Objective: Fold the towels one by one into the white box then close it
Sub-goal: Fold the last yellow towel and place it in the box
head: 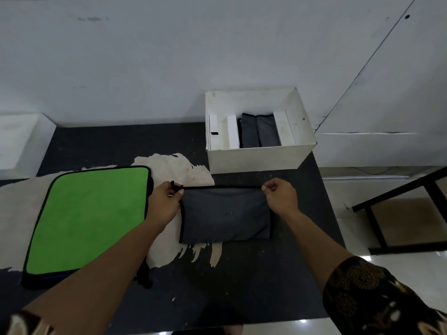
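Head view: left hand (164, 201) and right hand (280, 195), each grip pinching far corner of folded grey towel (225, 213) on table (242, 286), just before open white box (256, 158); green towel (87, 218) lies left.

One cam only, head-worn, wide-angle. Looks fwd & down across the dark table (242, 286) toward the white wall (145, 56) behind it. Close in: left hand (164, 204) & right hand (280, 197) sit mid-frame, white box (254, 160) just beyond them. Floor (411, 264) shows at right; straight lines bow near the edges.
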`<action>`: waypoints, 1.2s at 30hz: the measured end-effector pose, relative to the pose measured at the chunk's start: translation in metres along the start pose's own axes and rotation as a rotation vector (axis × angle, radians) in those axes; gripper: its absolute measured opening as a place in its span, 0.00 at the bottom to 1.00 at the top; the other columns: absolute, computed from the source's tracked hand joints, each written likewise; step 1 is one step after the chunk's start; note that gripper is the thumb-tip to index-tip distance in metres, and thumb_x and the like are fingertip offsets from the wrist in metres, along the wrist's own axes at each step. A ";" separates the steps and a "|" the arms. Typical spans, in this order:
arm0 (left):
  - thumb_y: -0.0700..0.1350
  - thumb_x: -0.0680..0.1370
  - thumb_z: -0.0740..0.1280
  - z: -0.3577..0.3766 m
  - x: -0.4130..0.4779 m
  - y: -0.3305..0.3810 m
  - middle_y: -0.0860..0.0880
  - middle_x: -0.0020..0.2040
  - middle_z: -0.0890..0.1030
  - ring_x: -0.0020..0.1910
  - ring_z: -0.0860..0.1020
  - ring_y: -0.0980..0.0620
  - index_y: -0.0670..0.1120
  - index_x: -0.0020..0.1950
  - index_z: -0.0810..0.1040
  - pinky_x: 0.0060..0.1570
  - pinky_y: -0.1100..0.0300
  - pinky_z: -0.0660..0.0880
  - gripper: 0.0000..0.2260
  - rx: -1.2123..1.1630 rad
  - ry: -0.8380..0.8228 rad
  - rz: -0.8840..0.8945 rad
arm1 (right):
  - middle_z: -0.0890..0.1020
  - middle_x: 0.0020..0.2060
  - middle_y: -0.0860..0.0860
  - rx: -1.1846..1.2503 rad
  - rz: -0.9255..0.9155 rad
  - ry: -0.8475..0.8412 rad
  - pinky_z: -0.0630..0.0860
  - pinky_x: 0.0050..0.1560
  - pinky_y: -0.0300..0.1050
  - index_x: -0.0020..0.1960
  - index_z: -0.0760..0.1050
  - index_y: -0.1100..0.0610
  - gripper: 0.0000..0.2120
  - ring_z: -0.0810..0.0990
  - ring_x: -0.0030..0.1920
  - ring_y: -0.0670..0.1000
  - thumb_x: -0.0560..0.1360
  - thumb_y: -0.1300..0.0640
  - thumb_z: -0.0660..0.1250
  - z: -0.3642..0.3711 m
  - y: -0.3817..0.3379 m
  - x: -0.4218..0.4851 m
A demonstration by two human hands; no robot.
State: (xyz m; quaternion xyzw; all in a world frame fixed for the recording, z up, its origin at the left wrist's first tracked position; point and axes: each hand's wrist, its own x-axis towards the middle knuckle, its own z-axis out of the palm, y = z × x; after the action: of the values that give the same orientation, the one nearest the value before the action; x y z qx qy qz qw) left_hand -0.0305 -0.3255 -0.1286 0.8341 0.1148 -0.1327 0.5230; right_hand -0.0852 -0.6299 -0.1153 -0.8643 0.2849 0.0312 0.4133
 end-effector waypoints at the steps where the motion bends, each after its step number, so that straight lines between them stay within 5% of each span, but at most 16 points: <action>1: 0.44 0.77 0.69 0.001 0.003 -0.001 0.46 0.46 0.83 0.48 0.82 0.45 0.49 0.51 0.79 0.51 0.42 0.80 0.03 0.011 0.000 -0.006 | 0.81 0.42 0.49 0.001 0.006 -0.005 0.71 0.47 0.40 0.46 0.79 0.55 0.01 0.79 0.45 0.49 0.77 0.59 0.69 0.002 0.000 0.003; 5: 0.44 0.76 0.70 0.005 0.011 -0.004 0.47 0.46 0.82 0.48 0.81 0.46 0.48 0.52 0.78 0.52 0.47 0.79 0.06 0.086 0.021 -0.054 | 0.81 0.47 0.50 -0.028 0.057 -0.056 0.73 0.50 0.41 0.54 0.78 0.55 0.08 0.80 0.51 0.52 0.76 0.60 0.69 0.011 0.003 0.010; 9: 0.40 0.73 0.74 0.010 0.009 -0.005 0.47 0.45 0.80 0.50 0.80 0.44 0.47 0.61 0.71 0.53 0.49 0.77 0.19 0.133 -0.089 -0.132 | 0.80 0.54 0.53 -0.083 0.078 -0.137 0.75 0.55 0.43 0.62 0.75 0.56 0.17 0.79 0.56 0.54 0.73 0.64 0.69 0.015 0.007 0.010; 13: 0.31 0.74 0.70 0.011 0.007 0.003 0.46 0.47 0.77 0.49 0.78 0.47 0.43 0.69 0.66 0.46 0.58 0.74 0.26 0.122 -0.026 -0.079 | 0.81 0.53 0.55 -0.027 0.037 -0.055 0.72 0.52 0.40 0.61 0.75 0.58 0.16 0.79 0.55 0.54 0.74 0.66 0.67 0.015 0.006 0.013; 18: 0.42 0.74 0.74 0.012 -0.013 0.003 0.49 0.45 0.76 0.49 0.76 0.47 0.44 0.74 0.59 0.52 0.54 0.73 0.34 0.159 -0.023 -0.121 | 0.79 0.54 0.52 -0.023 0.057 -0.032 0.71 0.50 0.42 0.64 0.71 0.55 0.20 0.78 0.54 0.53 0.73 0.59 0.70 0.009 0.009 -0.003; 26: 0.37 0.68 0.74 0.012 -0.060 -0.027 0.45 0.38 0.81 0.37 0.79 0.48 0.43 0.77 0.49 0.37 0.56 0.73 0.45 0.397 -0.170 -0.129 | 0.70 0.60 0.53 -0.098 0.054 -0.156 0.74 0.51 0.46 0.67 0.65 0.51 0.29 0.72 0.49 0.50 0.69 0.59 0.73 0.008 0.038 -0.059; 36: 0.53 0.60 0.69 0.002 -0.071 -0.034 0.51 0.41 0.82 0.45 0.81 0.46 0.51 0.79 0.43 0.53 0.48 0.77 0.53 0.571 -0.218 -0.156 | 0.66 0.61 0.54 -0.080 -0.012 -0.169 0.78 0.52 0.50 0.67 0.66 0.52 0.31 0.78 0.47 0.56 0.68 0.68 0.70 0.007 0.051 -0.084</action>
State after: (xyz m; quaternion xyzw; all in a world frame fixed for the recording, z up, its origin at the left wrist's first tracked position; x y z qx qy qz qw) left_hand -0.1090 -0.3168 -0.1343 0.9168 0.0795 -0.2879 0.2650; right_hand -0.1802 -0.6113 -0.1311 -0.8760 0.2425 0.1131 0.4012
